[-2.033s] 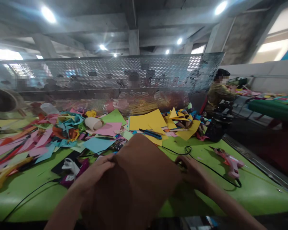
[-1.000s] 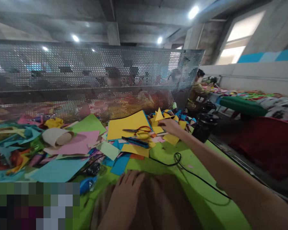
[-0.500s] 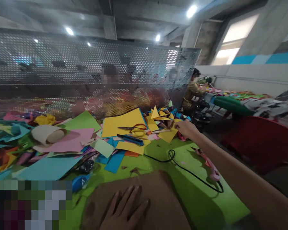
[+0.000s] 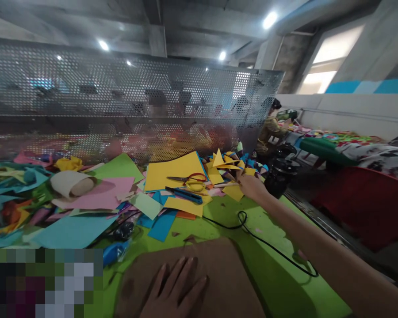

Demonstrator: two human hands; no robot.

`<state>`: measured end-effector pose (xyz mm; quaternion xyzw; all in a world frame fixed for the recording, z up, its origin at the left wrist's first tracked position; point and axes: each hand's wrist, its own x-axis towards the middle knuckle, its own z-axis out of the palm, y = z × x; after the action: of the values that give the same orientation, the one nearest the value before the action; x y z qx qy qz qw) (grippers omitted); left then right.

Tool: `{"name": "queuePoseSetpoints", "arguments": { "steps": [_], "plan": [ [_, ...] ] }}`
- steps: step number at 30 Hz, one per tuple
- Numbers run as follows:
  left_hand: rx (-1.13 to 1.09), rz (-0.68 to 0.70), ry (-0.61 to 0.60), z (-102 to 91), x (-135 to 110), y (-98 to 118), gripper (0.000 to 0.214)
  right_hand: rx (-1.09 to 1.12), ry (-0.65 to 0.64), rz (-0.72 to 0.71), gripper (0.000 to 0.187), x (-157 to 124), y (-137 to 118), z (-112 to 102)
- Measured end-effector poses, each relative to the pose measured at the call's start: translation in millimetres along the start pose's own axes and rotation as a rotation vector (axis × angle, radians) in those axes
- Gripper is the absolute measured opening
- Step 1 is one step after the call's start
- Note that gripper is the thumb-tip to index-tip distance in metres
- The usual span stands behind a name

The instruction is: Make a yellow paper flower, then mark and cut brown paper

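My left hand [image 4: 176,289] lies flat with fingers spread on a brown paper sheet [image 4: 225,282] at the near edge of the green table [image 4: 281,274]. My right hand [image 4: 251,186] is stretched far forward into a pile of yellow paper scraps [image 4: 234,192]. Its fingers point away from me and are hidden, so I cannot tell whether they grip anything. A white stick-like piece [image 4: 225,185] lies just left of that hand. Red-and-yellow scissors [image 4: 189,179] and a blue utility knife [image 4: 184,195] rest on a large yellow sheet [image 4: 167,172].
Coloured paper sheets and scraps [image 4: 69,198] cover the left and far table. A black cable [image 4: 252,229] loops across the green surface. A perforated metal screen [image 4: 135,101] stands behind. Another person [image 4: 270,128] sits at the far right. A black device [image 4: 280,174] stands near the table's right edge.
Over two seconds my right hand left the brown sheet and reached out to the yellow scraps; it now sits slightly further left. My left hand flattened on the brown sheet.
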<state>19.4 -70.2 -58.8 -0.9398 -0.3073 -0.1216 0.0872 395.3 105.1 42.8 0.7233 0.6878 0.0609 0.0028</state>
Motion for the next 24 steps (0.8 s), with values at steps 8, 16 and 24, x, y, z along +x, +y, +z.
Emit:
{"name": "queuePoseSetpoints", "arguments": {
  "steps": [8,16,24],
  "plan": [
    [-0.004,0.005,0.041,9.2,-3.4,-1.1,0.063,0.028,-0.022,-0.186,0.030,21.8,-36.5,2.8],
    [0.022,0.028,0.095,7.8,-3.4,-1.7,0.059,0.147,0.039,-0.313,0.035,44.7,-79.8,8.2],
    [0.021,0.022,0.152,2.3,-0.2,-0.7,0.056,0.254,0.015,-0.321,0.027,65.8,-117.5,18.4]
  ]
}}
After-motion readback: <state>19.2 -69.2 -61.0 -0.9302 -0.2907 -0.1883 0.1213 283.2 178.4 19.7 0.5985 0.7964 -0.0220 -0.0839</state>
